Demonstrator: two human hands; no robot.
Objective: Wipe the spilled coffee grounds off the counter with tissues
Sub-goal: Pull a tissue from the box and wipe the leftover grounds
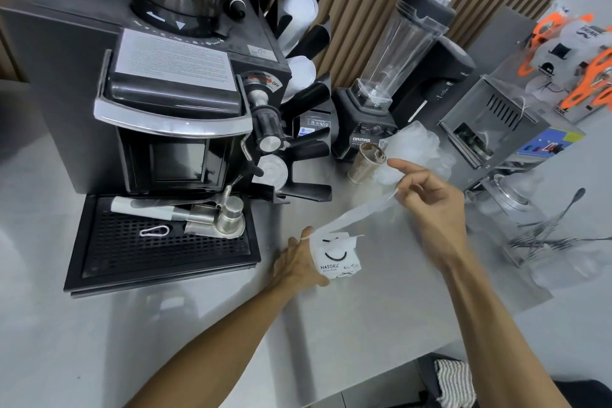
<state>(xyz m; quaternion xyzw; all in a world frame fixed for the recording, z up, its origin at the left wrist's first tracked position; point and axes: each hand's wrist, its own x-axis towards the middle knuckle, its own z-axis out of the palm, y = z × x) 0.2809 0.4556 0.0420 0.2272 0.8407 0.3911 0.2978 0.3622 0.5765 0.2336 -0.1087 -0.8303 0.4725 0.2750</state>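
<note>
We steady the tissue pack (336,262) on the desk (364,325) with our left hand (294,262), fingers wrapped round its left side and thumb at its top edge. Our right hand (430,205) pinches the tissue (361,214), forefinger held straight. The sheet stretches taut in a long strip, from low-left at the pack's slot to high-right at the pinch, its tail not yet free. We cannot make out the grounds on the pale desk. A brown-smeared paper cup (362,166) stands just beyond the right hand, so we judge that hand the nearer for wiping there.
</note>
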